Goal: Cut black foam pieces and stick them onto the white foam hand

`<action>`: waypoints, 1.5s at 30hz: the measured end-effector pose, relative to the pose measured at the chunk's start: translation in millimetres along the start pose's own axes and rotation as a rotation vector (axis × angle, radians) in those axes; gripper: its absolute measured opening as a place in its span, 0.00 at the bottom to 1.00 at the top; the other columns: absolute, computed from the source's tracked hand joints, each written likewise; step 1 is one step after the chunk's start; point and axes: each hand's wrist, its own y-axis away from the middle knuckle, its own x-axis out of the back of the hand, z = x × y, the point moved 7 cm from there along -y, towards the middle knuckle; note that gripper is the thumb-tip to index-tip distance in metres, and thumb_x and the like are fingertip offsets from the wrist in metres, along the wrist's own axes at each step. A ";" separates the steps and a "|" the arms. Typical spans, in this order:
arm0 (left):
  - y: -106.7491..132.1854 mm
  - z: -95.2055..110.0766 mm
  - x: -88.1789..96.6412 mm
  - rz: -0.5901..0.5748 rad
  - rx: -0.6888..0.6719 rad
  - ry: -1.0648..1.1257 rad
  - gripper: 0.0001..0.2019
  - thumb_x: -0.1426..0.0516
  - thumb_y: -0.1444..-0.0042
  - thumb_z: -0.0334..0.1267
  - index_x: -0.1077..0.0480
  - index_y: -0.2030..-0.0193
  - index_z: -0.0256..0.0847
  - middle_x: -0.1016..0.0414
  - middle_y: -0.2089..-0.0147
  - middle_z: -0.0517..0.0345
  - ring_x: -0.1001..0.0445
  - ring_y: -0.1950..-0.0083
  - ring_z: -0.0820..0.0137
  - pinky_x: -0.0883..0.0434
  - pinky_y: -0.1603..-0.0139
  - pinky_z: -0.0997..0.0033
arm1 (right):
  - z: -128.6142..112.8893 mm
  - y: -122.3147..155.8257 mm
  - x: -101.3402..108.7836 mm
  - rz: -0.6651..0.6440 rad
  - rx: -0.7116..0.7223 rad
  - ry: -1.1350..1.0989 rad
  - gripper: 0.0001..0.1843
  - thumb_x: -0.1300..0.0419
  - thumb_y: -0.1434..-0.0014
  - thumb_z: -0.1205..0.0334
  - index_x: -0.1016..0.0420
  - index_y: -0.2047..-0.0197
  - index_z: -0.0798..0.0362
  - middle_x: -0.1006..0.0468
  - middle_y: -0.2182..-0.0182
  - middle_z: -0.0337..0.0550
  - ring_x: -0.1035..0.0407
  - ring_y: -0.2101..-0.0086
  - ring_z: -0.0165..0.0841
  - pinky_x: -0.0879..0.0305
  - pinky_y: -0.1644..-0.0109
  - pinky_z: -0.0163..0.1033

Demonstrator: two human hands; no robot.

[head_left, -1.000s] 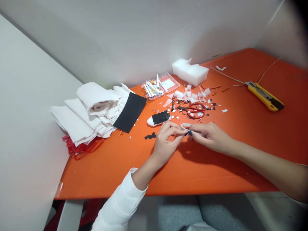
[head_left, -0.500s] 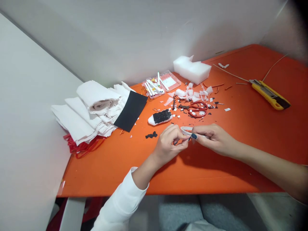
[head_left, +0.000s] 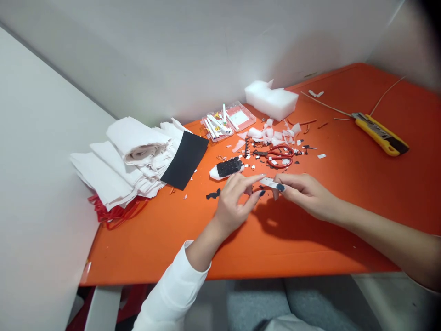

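Note:
A small white strip (head_left: 268, 183), perhaps paper, is pinched between the thumb and fingers of my right hand (head_left: 308, 194). Just to its left is my left hand (head_left: 233, 202), thumb and index finger apart; the index fingertip lies close to the strip's end, and I cannot tell if it touches. Beyond my left hand lies a white foam piece (head_left: 214, 173) with pointed end, covered on top by black scale-like bits (head_left: 229, 167). Small black scraps (head_left: 213, 194) lie left of that hand. Red-handled scissors-like cutters (head_left: 280, 156) rest behind my right hand.
Foam scraps (head_left: 267, 133) and a white foam block (head_left: 272, 102) lie at the back. A clear case (head_left: 246, 117) holds white markers (head_left: 218, 124). On the left are folded white cloths (head_left: 113, 172) and a black sheet (head_left: 185, 161); on the right, a yellow box cutter (head_left: 379, 134).
My left hand's thumb and index finger have parted, letting go of the strip. The strip, looped before, now looks straighter in my right hand. The view has shifted slightly.

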 end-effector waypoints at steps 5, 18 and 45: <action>2.0 11.0 -1.1 -0.016 -0.129 -0.222 0.08 0.43 0.41 0.33 0.25 0.56 0.43 0.36 0.71 0.60 0.36 0.68 0.74 0.36 0.66 0.73 | -0.8 0.7 -9.2 -0.009 0.015 0.180 0.10 0.51 0.39 0.64 0.29 0.65 0.53 0.39 0.81 0.33 0.47 0.81 0.26 0.52 0.75 0.32; -2.0 6.6 -2.8 -0.071 -0.042 -0.133 0.04 0.42 0.42 0.35 0.26 0.62 0.39 0.34 0.72 0.60 0.35 0.69 0.73 0.34 0.65 0.70 | 1.1 0.7 -8.6 0.055 0.067 0.380 0.10 0.50 0.42 0.65 0.28 0.70 0.52 0.29 0.78 0.38 0.45 0.81 0.27 0.51 0.74 0.32; 2.5 0.1 -6.9 0.024 0.034 -0.137 0.05 0.48 0.38 0.33 0.35 0.56 0.41 0.35 0.66 0.58 0.37 0.64 0.70 0.36 0.60 0.68 | 5.5 -1.3 -11.1 0.045 -0.117 -0.091 0.13 0.53 0.36 0.60 0.30 0.67 0.54 0.27 0.72 0.40 0.35 0.69 0.32 0.41 0.66 0.34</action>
